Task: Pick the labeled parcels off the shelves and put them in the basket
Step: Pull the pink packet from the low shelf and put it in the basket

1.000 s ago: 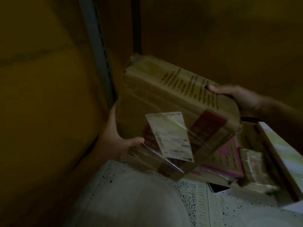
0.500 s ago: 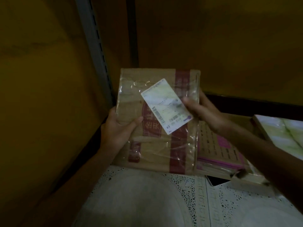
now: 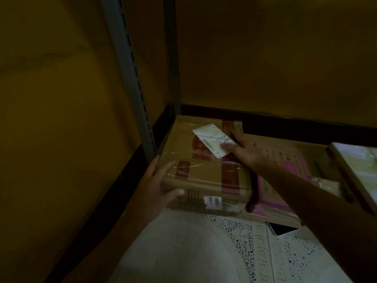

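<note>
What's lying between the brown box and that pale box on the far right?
Beside the brown box, a flat pink-printed parcel and a small clear-wrapped packet, in the head view.

The white label (image 3: 212, 139) on top of the brown parcel (image 3: 204, 170) carries a barcode and fine print too small to read. Only two digits at its near corner show, perhaps "59", but I am not sure. The characters on the red tape (image 3: 229, 176), the digits on the small white sticker (image 3: 213, 201) on the parcel's front side, and the dark print on the pink parcel (image 3: 285, 166) beside it are too blurred to read.
</note>
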The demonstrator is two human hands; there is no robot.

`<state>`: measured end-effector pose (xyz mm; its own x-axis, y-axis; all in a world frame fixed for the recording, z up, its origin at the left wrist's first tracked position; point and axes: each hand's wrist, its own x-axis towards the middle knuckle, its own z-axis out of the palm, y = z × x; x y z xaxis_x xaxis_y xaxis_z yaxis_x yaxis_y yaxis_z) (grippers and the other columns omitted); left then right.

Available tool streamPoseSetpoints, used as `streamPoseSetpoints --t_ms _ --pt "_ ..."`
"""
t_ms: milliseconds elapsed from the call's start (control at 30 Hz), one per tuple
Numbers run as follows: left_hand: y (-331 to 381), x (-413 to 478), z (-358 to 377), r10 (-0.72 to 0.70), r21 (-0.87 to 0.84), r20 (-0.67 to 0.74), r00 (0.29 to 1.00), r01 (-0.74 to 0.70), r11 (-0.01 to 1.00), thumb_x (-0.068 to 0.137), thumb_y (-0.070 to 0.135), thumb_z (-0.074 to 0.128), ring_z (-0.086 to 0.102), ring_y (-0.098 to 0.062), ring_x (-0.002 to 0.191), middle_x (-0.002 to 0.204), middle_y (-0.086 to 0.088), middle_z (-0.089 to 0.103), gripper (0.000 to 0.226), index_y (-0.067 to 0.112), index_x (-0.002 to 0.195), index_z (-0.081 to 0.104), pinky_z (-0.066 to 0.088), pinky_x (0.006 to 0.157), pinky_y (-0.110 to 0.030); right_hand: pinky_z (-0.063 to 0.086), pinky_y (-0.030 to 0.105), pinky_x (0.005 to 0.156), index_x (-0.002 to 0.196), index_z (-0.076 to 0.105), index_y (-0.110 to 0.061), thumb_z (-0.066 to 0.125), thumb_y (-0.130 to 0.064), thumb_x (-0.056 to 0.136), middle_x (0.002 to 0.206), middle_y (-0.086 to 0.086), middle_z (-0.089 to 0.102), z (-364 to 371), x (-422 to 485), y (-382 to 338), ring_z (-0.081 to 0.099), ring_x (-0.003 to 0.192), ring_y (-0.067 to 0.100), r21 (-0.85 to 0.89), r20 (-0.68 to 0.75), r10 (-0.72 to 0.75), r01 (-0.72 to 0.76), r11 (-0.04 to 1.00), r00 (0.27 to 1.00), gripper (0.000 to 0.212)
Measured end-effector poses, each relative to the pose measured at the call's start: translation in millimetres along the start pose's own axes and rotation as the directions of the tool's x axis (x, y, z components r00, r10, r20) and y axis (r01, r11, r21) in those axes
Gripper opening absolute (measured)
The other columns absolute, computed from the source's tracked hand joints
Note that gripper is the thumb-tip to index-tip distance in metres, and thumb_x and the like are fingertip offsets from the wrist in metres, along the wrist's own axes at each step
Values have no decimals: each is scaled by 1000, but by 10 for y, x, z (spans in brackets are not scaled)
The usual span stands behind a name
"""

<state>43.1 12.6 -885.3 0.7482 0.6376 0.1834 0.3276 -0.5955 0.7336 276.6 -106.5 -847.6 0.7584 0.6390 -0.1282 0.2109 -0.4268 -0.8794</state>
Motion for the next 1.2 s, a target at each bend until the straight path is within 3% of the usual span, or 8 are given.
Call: streamPoseSetpoints --t_ms 100,267,400,600,700,833,967,1200 --pt "-8 19 33 14 11 -23 1000 -14 1000 70 31 76 21 -19 140 155 5 13 69 37 131 44 32 110 -40 43 24 84 144 31 -33 60 -42 87 133 3 54 -20 41 19 59 106 21 -175 -4 -41 40 984 999 64" --pt "40 -22 -2 15 176 -3 1000 -14 984 70 43 74 19 -24 140 155 0 15 72 37 133 41 26 110 -47 48 20 69 144 32 -35 55 -44 90 124 3 61 -26 -8 87 61 88 14 -185 -7 -98 95 978 995 59" --pt "310 -48 -38 254 428 -10 967 -225 875 64 49 64 29 -37 134 145 -16 35 71 19 127 52 27 104 -58 44 10 71 140 40 -32 49 -43 94 116 3 62 -221 -114 105 63 89 14 -254 -68 -168 146 956 983 48" --pt "1116 -92 627 635 93 174 753 -655 750 80 32 54 46 -21 123 139 -6 44 42 20 120 52 43 96 -29 32 24 92 141 42 -20 54 -28 92 140 14 49 -953 -317 479 49 126 29 -612 -69 -263 168 773 962 51" --pt "1379 -211 1193 495 -106 299 816 -487 867 85 32 54 33 -17 134 153 6 13 47 29 130 40 31 100 -16 35 28 100 144 35 -19 58 -34 90 142 18 44 -1258 -440 788 45 128 32 -646 -27 -167 110 755 986 61" --pt "1387 -261 1675 152 119 355 923 -206 971 83 34 58 -6 -24 144 154 0 -17 68 28 140 20 21 115 -37 47 41 96 146 26 -25 49 -49 91 134 19 51 -1462 -560 1100 57 113 34 -650 3 -1 3 760 1000 65" --pt "1427 -237 1852 -11 206 400 916 -79 975 82 29 61 4 -32 142 153 -8 -19 79 33 141 9 27 111 -48 49 44 92 148 24 -24 37 -48 96 121 20 61 -1424 -629 1261 60 107 34 -660 65 -94 113 743 993 59" --pt "1487 -90 1827 22 2 233 972 -23 1000 86 9 57 47 -17 118 140 -6 38 59 26 137 32 44 96 -29 43 22 83 142 36 -30 31 -35 101 126 10 59 -1396 -694 1192 59 107 24 -370 -10 -98 87 925 995 42"
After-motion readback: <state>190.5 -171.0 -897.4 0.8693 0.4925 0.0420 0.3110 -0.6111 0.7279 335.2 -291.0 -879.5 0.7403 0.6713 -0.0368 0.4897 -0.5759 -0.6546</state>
